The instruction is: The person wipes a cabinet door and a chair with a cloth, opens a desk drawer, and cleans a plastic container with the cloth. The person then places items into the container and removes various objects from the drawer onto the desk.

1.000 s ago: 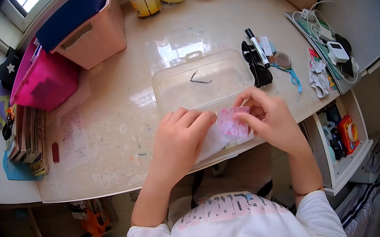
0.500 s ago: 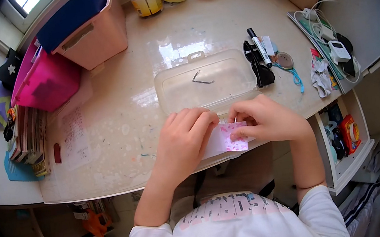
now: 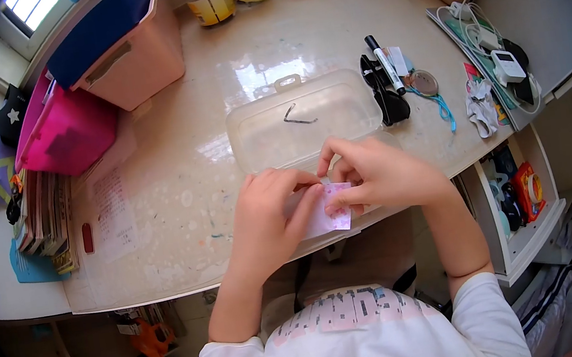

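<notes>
A small sheet of paper (image 3: pixel 329 212), pink-patterned on one side and white on the other, lies at the front edge of the desk (image 3: pixel 179 192). My left hand (image 3: pixel 269 217) presses down on its left part with the fingertips on the fold. My right hand (image 3: pixel 380 177) pinches the pink flap between thumb and fingers and holds it folded over. Just behind both hands lies a clear plastic box lid (image 3: pixel 296 121) with a small bent metal piece (image 3: pixel 298 116) inside.
Pink bins (image 3: pixel 114 49) and a stack of books (image 3: pixel 41 211) fill the left side. Jars (image 3: pixel 208 1) line the back edge. A black marker (image 3: pixel 384 64), black clips (image 3: pixel 384 97), a keyring and cables (image 3: pixel 493 50) lie at the right. An open drawer (image 3: pixel 516 195) sits below right.
My right hand has folded the pink flap leftward over the white part and moved closer to my left hand. The visible pink area has shrunk.
</notes>
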The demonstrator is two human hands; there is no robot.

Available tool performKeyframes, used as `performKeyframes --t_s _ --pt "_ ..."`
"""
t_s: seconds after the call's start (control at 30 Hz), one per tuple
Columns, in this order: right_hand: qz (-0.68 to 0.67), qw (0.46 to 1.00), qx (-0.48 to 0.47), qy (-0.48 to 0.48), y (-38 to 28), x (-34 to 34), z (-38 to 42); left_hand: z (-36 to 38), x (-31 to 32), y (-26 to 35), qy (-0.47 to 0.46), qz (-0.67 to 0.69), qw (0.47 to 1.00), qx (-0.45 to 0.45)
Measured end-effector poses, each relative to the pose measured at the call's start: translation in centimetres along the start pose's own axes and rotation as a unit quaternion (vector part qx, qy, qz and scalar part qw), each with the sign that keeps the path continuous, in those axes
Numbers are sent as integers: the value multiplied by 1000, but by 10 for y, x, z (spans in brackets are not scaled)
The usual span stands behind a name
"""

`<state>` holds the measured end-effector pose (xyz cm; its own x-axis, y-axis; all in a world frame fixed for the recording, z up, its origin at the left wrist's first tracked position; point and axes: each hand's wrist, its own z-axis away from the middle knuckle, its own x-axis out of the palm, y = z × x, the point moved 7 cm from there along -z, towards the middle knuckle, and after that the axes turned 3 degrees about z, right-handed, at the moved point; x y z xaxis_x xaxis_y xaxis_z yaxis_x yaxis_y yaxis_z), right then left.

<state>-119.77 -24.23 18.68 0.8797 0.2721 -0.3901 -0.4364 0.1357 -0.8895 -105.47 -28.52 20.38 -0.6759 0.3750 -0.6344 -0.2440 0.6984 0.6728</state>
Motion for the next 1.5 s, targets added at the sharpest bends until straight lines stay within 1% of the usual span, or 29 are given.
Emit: performKeyframes --t_s 0.07,0.1,0.17,0.2,0.27,0.37,0.43,0.47,0.57,0.67,0.7,0.8,0.87,0.93,0.97,1.0,1.03,1.07,1.1,1.13,1.17,1.2,1.23,1.27,1.3,1.4,1.43,1.47,1.5 --pt "-89 994 12 61 8 -6 7 1 0 -3 20 13 1000 -11" --pt "-88 994 13 61 14 -6 11 1 -2 -6 41 26 999 -22" --pt "-143 982 0 124 25 -17 18 1 -1 -6 51 29 998 -22" --pt "-143 982 2 124 25 -17 19 2 0 -6 56 29 998 -23" --pt "-66 990 -19 121 16 -17 22 2 1 -4 45 30 998 -22" --pt "-32 992 -26 116 2 -10 15 1 2 -3 32 35 999 -21" --pt "-37 991 -40 126 -4 -5 12 1 1 -3 27 40 999 -24" --pt "-40 989 -52 133 -6 -4 12 2 0 -5 34 58 997 -44" --pt "-79 982 -38 166 5 -11 18 3 -2 -8 46 82 993 -72" --pt "-79 986 -33 141 5 -8 16 3 0 -9 49 88 992 -80" --pt "-38 989 -36 141 -2 -5 15 2 1 -8 50 84 992 -78" --pt "-7 982 -51 181 -7 6 11 4 2 -12 56 91 990 -95" --pt "-9 980 -65 187 -8 2 19 4 0 -12 49 83 991 -96" --pt "-66 971 20 230 -2 -17 40 3 3 -12 43 80 991 -97" --pt "-64 970 22 232 6 -24 48 2 3 -8 52 72 994 -65" --pt "64 955 -31 286 5 -40 60 1 3 -4 63 65 995 -34" --pt "191 920 -84 333 0 -50 72 3 3 -4 64 69 995 -33" --pt "193 919 -82 333 5 -53 79 6 0 2 55 13 998 9" --pt "293 906 -83 292 5 -46 82 10 -2 9 46 -43 997 52" --pt "390 883 -83 249 6 -36 83 14 -7 11 45 -43 997 53" --pt "388 898 -54 201 10 -28 82 18 -1 10 -32 -65 997 38" --pt "388 898 -53 203 11 -22 84 23 6 9 -109 -86 990 23" --pt "404 887 -59 218 11 -16 87 25 4 11 -110 -85 990 25" --pt "420 875 -65 232 10 -12 91 28 7 15 -129 -101 985 50" --pt "420 880 -48 218 11 -11 94 31 9 20 -147 -116 979 75" --pt "425 878 -52 215 2 -7 104 34 11 33 -162 -158 971 79" --pt "430 882 -41 189 6 -4 104 37 15 30 -193 -170 964 68" --pt "432 880 -35 195 10 -9 107 39 16 31 -193 -167 964 77" --pt "381 899 -45 213 13 -19 110 40 17 29 -204 -181 959 72"
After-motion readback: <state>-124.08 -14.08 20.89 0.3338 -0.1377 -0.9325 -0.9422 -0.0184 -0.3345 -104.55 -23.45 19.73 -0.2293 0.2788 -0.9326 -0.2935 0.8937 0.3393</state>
